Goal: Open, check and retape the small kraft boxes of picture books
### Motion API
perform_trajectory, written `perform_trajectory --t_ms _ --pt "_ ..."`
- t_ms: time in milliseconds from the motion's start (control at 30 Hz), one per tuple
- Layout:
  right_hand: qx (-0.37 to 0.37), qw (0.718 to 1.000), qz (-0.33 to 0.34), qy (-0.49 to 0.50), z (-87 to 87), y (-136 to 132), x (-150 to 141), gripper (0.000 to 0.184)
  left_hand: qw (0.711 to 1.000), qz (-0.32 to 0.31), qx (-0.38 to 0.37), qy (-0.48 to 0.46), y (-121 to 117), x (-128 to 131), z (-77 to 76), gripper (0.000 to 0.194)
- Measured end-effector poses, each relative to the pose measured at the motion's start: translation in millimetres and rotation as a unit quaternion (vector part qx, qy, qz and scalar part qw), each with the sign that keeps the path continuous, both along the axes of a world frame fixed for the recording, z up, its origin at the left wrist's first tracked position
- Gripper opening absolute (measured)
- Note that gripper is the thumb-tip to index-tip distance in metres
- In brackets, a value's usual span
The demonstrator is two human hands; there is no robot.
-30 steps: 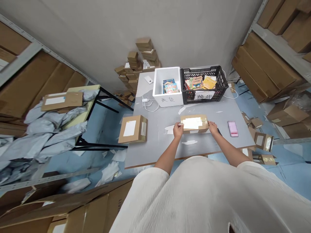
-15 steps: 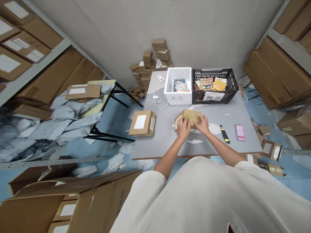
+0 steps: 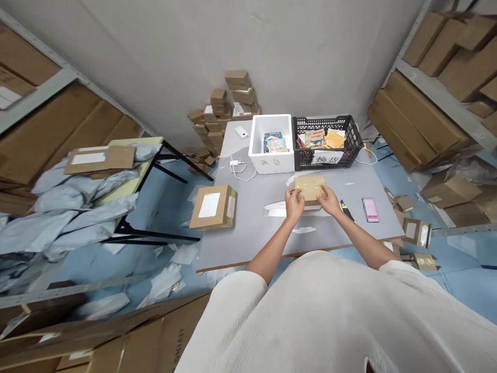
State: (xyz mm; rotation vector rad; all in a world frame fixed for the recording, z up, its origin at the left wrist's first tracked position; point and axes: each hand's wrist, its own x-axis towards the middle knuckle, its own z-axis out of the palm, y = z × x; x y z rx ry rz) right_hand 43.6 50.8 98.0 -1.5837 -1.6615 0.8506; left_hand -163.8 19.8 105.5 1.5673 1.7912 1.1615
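A small taped cardboard box (image 3: 310, 187) is between my hands over the grey table (image 3: 256, 230). My left hand (image 3: 294, 204) grips its left near corner, fingers curled against the cardboard. On the opposite side, my right hand (image 3: 329, 201) has its thumb and fingers closed on the right end. Shiny tape runs along the box's near top edge. White paper scraps (image 3: 276, 209) lie on the table just left of the box. Close to the right hand rests a black and yellow utility knife (image 3: 345, 209), its upper end toward the box.
A larger cardboard box (image 3: 214, 207) with a white label sits at the table's left. Behind are a white foam bin (image 3: 272, 162) and a black crate (image 3: 326, 155) holding books. A pink-screened phone (image 3: 370, 210) lies right. Grey parcels (image 3: 89, 189) cover a side table.
The box has turned between my hands so its long side faces me, and the paper scraps at its left show more. My view has shifted to the right.
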Motion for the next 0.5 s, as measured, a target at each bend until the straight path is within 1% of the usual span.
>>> perform_trajectory --t_ms 100,167,200,267,333,400,500 --pt "-0.008 1.000 0.013 0.008 -2.7 -4.4 23.8 0.066 0.999 -0.005 -0.024 0.026 -2.4 17.7 -3.5 0.032" --pt "-0.017 1.000 0.008 0.019 -5.9 -7.7 32.0 0.070 0.998 -0.014 -0.022 0.065 -5.8 25.3 -1.9 0.033" --pt "-0.023 1.000 -0.006 0.020 -7.5 -8.9 34.2 0.072 0.996 -0.033 -0.014 0.081 -7.1 28.5 -0.2 0.034" --pt "-0.034 0.998 -0.042 0.016 -10.4 -10.6 36.3 0.073 0.991 -0.097 0.004 0.095 -8.3 34.6 4.0 0.037" --pt "-0.037 0.997 -0.060 0.012 -12.0 -11.1 36.4 0.066 0.984 -0.157 0.013 0.086 -7.8 41.2 7.9 0.040" --pt "-0.038 0.997 -0.063 0.017 -11.5 -10.6 35.3 0.057 0.980 -0.185 0.015 0.069 -6.4 47.6 11.1 0.041" --pt "-0.043 0.996 -0.070 0.029 -5.7 -8.1 28.9 0.059 0.978 -0.200 0.014 0.058 -5.2 53.0 14.7 0.039"
